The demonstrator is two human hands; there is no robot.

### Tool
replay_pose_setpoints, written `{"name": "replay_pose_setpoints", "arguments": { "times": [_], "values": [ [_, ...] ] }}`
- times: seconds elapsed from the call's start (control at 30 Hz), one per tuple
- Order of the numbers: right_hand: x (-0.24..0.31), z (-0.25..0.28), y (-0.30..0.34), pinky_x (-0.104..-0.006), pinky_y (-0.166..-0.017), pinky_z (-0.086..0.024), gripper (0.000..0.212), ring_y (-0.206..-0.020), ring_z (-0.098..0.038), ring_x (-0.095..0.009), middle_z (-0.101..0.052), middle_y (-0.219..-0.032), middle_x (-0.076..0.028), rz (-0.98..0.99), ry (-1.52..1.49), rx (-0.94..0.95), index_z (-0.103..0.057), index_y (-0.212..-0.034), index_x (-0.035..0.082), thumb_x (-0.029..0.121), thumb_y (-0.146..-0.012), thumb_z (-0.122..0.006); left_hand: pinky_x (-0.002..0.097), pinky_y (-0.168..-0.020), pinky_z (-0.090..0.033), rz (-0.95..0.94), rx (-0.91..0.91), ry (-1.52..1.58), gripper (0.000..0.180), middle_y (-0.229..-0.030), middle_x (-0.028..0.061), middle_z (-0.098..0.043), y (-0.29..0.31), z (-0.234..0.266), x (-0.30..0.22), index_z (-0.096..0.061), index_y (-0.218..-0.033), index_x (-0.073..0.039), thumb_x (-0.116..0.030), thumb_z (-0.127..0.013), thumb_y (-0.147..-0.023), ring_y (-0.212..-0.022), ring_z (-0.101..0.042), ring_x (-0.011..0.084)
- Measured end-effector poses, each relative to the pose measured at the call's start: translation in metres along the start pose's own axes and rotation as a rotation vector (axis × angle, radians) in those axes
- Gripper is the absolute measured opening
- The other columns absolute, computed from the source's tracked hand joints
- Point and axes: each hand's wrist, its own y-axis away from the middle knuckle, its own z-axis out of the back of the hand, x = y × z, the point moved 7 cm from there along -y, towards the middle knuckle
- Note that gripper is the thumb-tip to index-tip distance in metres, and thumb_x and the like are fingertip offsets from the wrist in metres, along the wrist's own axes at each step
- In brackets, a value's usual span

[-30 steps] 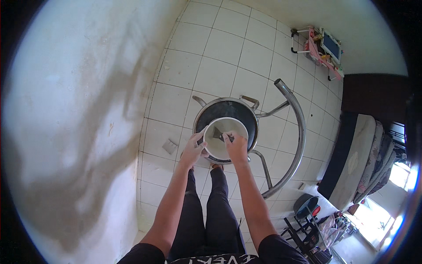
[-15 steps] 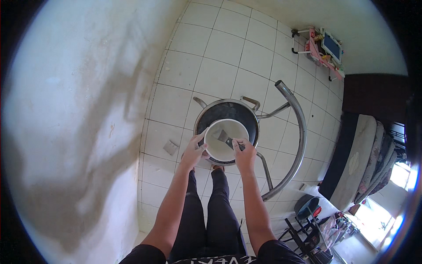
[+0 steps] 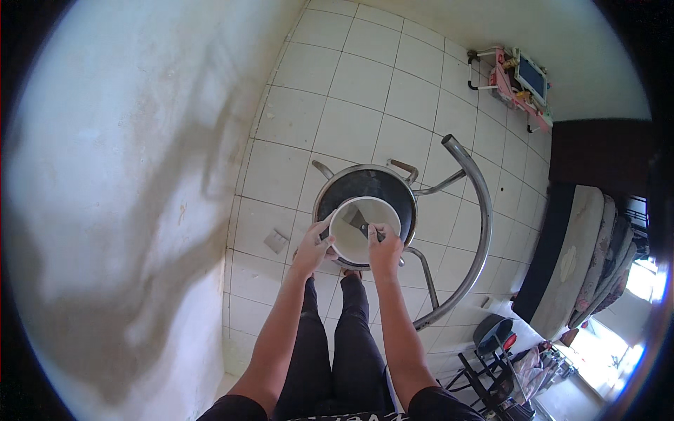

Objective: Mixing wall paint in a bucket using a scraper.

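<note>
A: Where is the white bucket [image 3: 347, 243]?
B: On the dark seat of a round metal stool [image 3: 354, 184], in front of the person's legs.
A: And the hands?
B: The left hand [image 3: 312, 246] is curled around the bucket's left side, thumb near the rim. The right hand [image 3: 385, 247] is closed on the handle of a scraper [image 3: 360, 223], its blade inside the bucket.
A: What's in there?
B: Something pale, perhaps; it blends with the inner wall, so I can't tell.
A: Anything blocking?
B: The right hand covers part of the handle and rim; the bucket hides some seat. A curved metal tube [image 3: 481, 217] arcs right of the stool, and a flat greyish piece [image 3: 276, 241] lies left on the tiles [image 3: 351, 133].
</note>
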Motion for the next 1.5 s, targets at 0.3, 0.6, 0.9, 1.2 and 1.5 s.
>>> {"name": "replay_pose_setpoints", "arguments": {
  "times": [0.3,0.6,0.9,1.2,1.5],
  "values": [
    [0.007,0.001,0.005,-0.0359,-0.071,-0.051,0.016,-0.075,-0.068,-0.028,-0.070,-0.080,-0.016,-0.064,-0.034,-0.030,-0.069,-0.089,-0.001,0.015,-0.087,-0.067,0.0319,-0.072,-0.062,0.050,-0.010,-0.013,0.051,-0.129,0.0099,-0.041,0.001,0.002,-0.001,-0.044,-0.141,-0.012,-0.001,-0.053,-0.092,-0.100,-0.063,0.0232],
    [0.009,0.003,0.009,-0.0363,-0.069,-0.053,0.015,-0.074,-0.069,-0.030,-0.070,-0.081,-0.017,-0.182,-0.069,-0.098,-0.068,-0.088,-0.001,0.014,-0.087,-0.065,0.0330,-0.072,-0.063,0.048,0.004,0.010,0.050,-0.130,0.0123,-0.038,-0.003,0.004,0.007,-0.043,-0.141,-0.010,-0.001,-0.052,-0.093,-0.090,-0.067,0.0254],
    [-0.009,-0.007,0.008,-0.0373,-0.068,-0.053,0.016,-0.072,-0.069,-0.031,-0.069,-0.079,-0.018,-0.202,-0.083,-0.093,-0.067,-0.086,-0.001,0.016,-0.087,-0.065,0.0338,-0.072,-0.063,0.051,0.026,0.002,0.049,-0.129,0.0117,-0.039,-0.005,0.003,0.006,-0.044,-0.140,-0.008,-0.002,-0.054,-0.092,-0.098,-0.064,0.0262],
    [-0.009,-0.002,0.004,-0.0379,-0.069,-0.052,0.017,-0.075,-0.069,-0.031,-0.069,-0.079,-0.017,-0.179,0.062,-0.036,-0.067,-0.086,-0.001,0.016,-0.086,-0.067,0.0320,-0.069,-0.064,0.026,0.004,0.005,0.049,-0.127,0.0125,-0.041,-0.002,0.004,0.005,-0.046,-0.139,-0.007,-0.002,-0.056,-0.091,-0.099,-0.062,0.0282],
    [-0.006,-0.014,0.006,-0.0407,-0.072,-0.051,0.018,-0.076,-0.068,-0.032,-0.069,-0.081,-0.018,-0.139,-0.060,-0.016,-0.068,-0.087,-0.001,0.016,-0.086,-0.066,0.0321,-0.070,-0.063,0.063,0.023,0.046,0.051,-0.126,0.0105,-0.041,-0.002,0.001,0.004,-0.043,-0.141,-0.009,-0.003,-0.055,-0.092,-0.101,-0.062,0.0258]
  ]
}}
